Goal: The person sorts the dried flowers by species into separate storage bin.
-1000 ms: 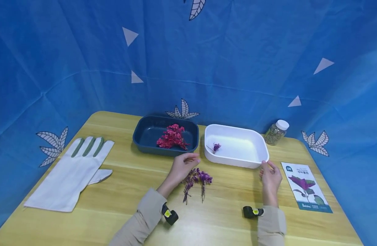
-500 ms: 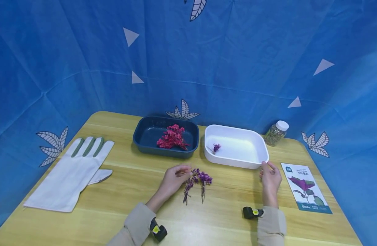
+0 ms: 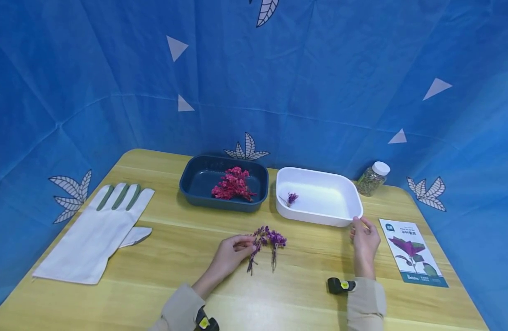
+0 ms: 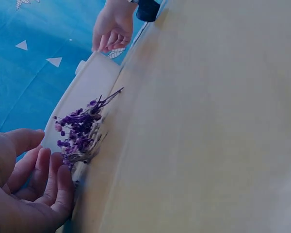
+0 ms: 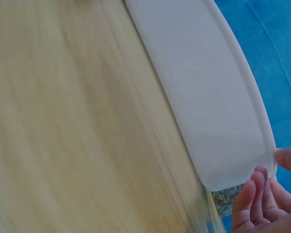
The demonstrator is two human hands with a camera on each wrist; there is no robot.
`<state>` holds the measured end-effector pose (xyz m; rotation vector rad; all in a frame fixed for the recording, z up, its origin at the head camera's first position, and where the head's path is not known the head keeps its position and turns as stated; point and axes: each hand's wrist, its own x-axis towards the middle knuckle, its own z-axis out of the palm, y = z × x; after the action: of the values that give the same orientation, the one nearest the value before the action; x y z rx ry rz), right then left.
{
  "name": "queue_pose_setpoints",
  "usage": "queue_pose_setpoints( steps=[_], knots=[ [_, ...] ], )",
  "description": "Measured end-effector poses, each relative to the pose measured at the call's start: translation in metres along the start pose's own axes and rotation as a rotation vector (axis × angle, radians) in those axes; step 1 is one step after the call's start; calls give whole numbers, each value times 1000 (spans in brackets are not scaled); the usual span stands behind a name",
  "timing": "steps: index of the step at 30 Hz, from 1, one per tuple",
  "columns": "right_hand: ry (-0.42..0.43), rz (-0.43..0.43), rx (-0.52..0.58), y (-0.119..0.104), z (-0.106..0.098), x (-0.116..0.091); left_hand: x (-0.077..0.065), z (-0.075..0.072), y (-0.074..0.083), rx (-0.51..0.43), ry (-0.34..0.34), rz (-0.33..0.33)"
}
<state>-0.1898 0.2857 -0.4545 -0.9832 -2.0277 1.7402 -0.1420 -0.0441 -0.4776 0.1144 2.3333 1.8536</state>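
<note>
Purple dried flowers (image 3: 276, 238) lie in two small bunches on the wooden table, stems toward the person. My left hand (image 3: 231, 253) is at the left bunch, fingertips overlapping its blooms in the head view. In the left wrist view, the thumb stands apart from the loosely bent fingers (image 4: 42, 170), beside the purple blooms (image 4: 80, 128). My right hand (image 3: 365, 239) pinches the near right corner of the white tray (image 3: 324, 195), thumb and fingers at the rim (image 5: 269, 141). Inside that tray, at its left end, sits a small purple sprig (image 3: 292, 198).
Left of the white tray stands a dark blue tray (image 3: 198, 184) holding pink dried flowers (image 3: 233, 184). A white-capped jar (image 3: 372, 179) is at the back right, with a flower-printed packet (image 3: 412, 253) in front of it. A white glove (image 3: 82, 239) lies at the left.
My left hand has come down and toward the person, from near the dark blue tray's front to the left purple bunch. My right hand has stayed at the white tray's corner.
</note>
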Motion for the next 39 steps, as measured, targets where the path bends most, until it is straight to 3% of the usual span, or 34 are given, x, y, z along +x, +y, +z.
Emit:
queue_pose_setpoints(
  steps=[20, 31, 39],
  knots=[
    [-16, 9, -16, -1, 1, -1, -12, -2, -1, 207, -47, -44],
    [-11, 6, 14, -4, 0, -2, -13, 1, 4, 247, -6, 14],
    [-7, 3, 10, -3, 0, -2, -15, 2, 3, 223, 47, 3]
  ],
)
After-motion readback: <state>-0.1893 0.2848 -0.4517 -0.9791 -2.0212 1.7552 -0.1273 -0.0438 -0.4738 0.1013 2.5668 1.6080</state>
